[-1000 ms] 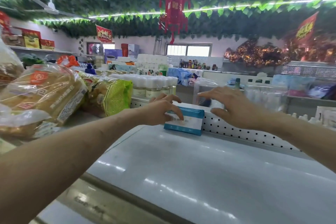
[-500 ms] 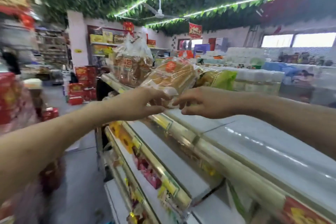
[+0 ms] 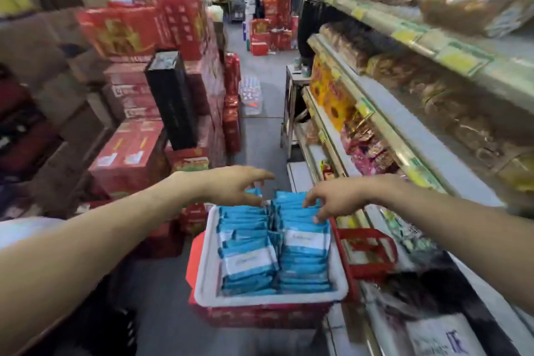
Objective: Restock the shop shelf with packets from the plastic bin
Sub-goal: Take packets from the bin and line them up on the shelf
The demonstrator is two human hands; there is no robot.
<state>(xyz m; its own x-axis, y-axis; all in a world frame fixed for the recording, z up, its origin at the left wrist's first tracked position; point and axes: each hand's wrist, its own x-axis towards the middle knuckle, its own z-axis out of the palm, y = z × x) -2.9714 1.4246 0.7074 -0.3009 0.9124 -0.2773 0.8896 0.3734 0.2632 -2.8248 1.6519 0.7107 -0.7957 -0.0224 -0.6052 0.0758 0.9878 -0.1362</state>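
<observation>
The plastic bin [image 3: 268, 299], white-rimmed and seated in a red basket [image 3: 260, 319], stands on the aisle floor near the person, just beside the foot of the shop shelf [image 3: 375, 115] on the right. It is packed with blue-and-white packets [image 3: 248, 257] standing on edge in two tight rows. Both hands hover over the far end of the bin. The left hand [image 3: 231, 185] has its fingers stretched out and its thumb parted, poised above the far packets of the left row and holding nothing. The right hand [image 3: 332, 199] has its fingers spread and pointing down, their tips at the tops of the far packets in the right row. Motion blur hides whether they actually touch, but nothing is gripped yet. The step in hand looks like the reach for the next packets. The rows are jammed so close that a pinch could drag up neighbouring packets, which might then spill over the rim or flop flat and upset the stack. The wrappers look slick, so a shallow hold on just the top edge could slip on the lift. The basket's red handle [image 3: 370, 251] hangs out to the right, between bin and shelf, where a wrist swinging across could snag it and tug the basket. The stacked red cartons [image 3: 130, 153] on the left narrow the aisle, leaving little room to step aside.
</observation>
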